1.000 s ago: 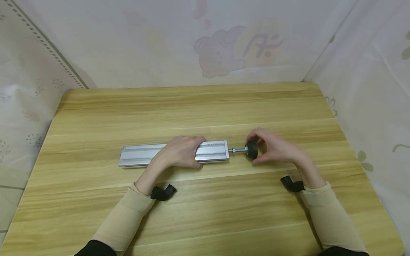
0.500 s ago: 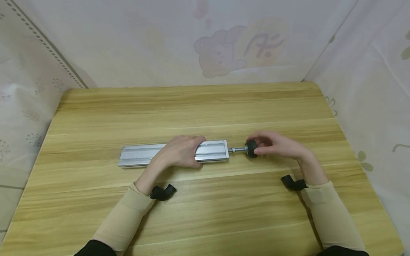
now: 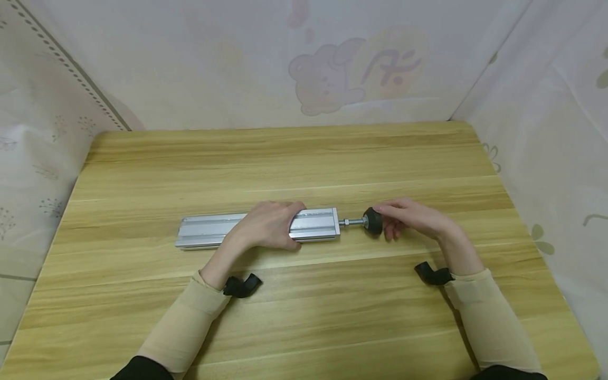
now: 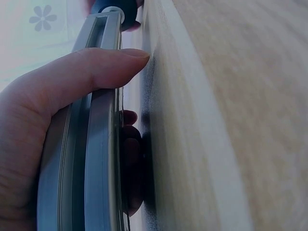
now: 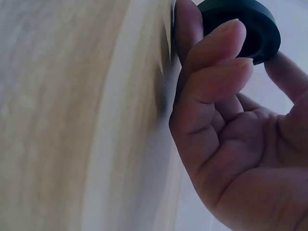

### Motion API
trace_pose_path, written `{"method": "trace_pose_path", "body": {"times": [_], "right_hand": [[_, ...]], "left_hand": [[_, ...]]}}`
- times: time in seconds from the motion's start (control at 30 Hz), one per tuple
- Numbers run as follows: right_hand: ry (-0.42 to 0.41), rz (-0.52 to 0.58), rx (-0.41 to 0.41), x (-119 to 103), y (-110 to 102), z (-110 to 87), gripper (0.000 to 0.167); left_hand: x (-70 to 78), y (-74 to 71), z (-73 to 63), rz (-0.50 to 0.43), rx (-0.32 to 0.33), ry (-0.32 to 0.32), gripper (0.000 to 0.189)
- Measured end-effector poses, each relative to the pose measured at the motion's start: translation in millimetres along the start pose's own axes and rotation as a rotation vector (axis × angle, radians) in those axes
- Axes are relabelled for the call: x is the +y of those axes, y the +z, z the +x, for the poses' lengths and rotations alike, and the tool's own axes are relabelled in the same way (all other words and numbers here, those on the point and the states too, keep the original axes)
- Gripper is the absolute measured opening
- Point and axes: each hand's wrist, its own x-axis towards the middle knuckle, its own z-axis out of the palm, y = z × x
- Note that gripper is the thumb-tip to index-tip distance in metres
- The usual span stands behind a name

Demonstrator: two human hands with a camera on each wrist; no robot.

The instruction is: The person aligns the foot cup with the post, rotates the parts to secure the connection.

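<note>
A silver aluminium profile (image 3: 313, 222) lies lengthwise on the wooden table. My left hand (image 3: 272, 226) grips it around the middle; the left wrist view has the thumb (image 4: 106, 70) across one side and fingertips (image 4: 132, 149) curled at the other edge. From the profile's right end plate a threaded rod with a nut (image 3: 348, 222) sticks out, ending in a round black levelling foot (image 3: 373, 221). My right hand (image 3: 412, 216) pinches that foot by its rim between thumb and fingers. Its remaining fingers (image 5: 211, 82) curl below the foot's hollow underside in the right wrist view.
The wood-grain table (image 3: 304, 311) stretches out around both hands. Black curved pieces (image 3: 243, 285) jut from each wrist over the tabletop. Pale printed cloth (image 3: 214, 68) hangs behind the table and at both sides.
My right thumb has moved from the near side of the foot up to its far side, while the other fingers have come round to the near side. The left hand and profile stay put.
</note>
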Motion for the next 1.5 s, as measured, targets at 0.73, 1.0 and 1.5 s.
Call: {"method": "trace_pose_path", "body": {"times": [0.73, 1.0, 1.5], "right_hand": [[-0.448, -0.507, 0.158, -6.1, 7.1, -3.3, 0.075], [-0.369, -0.428, 0.151, -1.7, 8.7, 0.9, 0.068], [-0.16, -0.14, -0.011, 3.7, -4.0, 0.3, 0.046]], "left_hand": [[-0.7, 0.4, -0.3, -0.019, 0.001, 0.011, 0.07], [-0.6, 1.4, 0.0, -0.005, 0.006, 0.021, 0.068], [-1.2, 0.9, -0.4, -0.004, -0.002, 0.02, 0.071]]}}
